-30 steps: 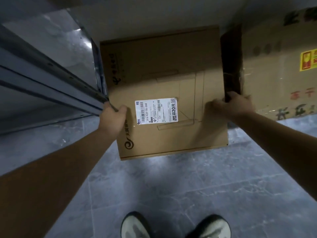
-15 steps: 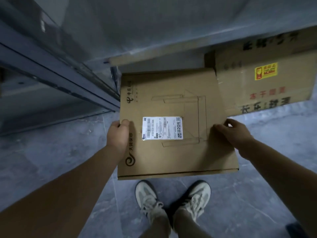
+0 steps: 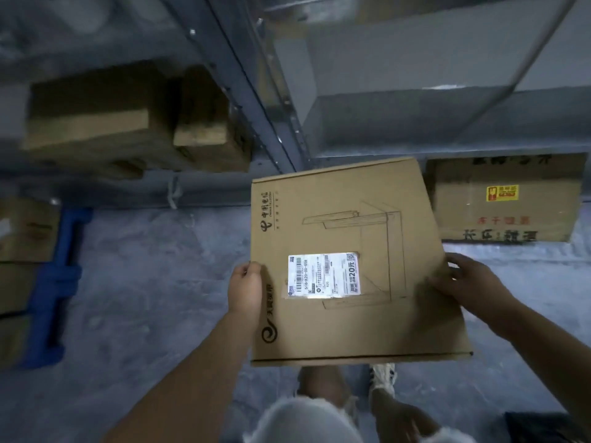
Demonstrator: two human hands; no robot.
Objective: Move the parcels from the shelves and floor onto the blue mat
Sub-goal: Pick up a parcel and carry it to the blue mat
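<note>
Head view shows you holding the parcel [image 3: 348,327] in the air in front of you, above the grey floor [image 3: 144,282] and your shoes [image 3: 382,378]. It sits just short of the shelf frame [image 3: 256,91].

Your left hand [image 3: 244,289] pinches the left edge, thumb on the top face and fingers hidden beneath. Your right hand [image 3: 463,282] grips the right edge, with its fingers curled over onto the top.

Both holds are narrow and sit about halfway along the sides. The broad panel could therefore tip forward or back, or slide out if either pinch loosens. Its far corners are near the frame's upright and lower beam, so a quick swing to the left could clip the metal and twist the parcel out of your grip. It also hides most of the floor right in front of your feet, which makes a stumble more likely.

What I take to be the blue mat [image 3: 51,282] lies at the left edge of the floor. Blurred boxes [image 3: 22,231] are already on it, so free space may be tight.

The parcel is a thin, wide, roughly square carton of plain brown cardboard. It has a white barcode label [image 3: 323,275] left of centre, black logos down the left side and a faint line drawing across the middle. A dark seam runs along the near edge, and the card looks slightly creased beside your right hand.
</note>
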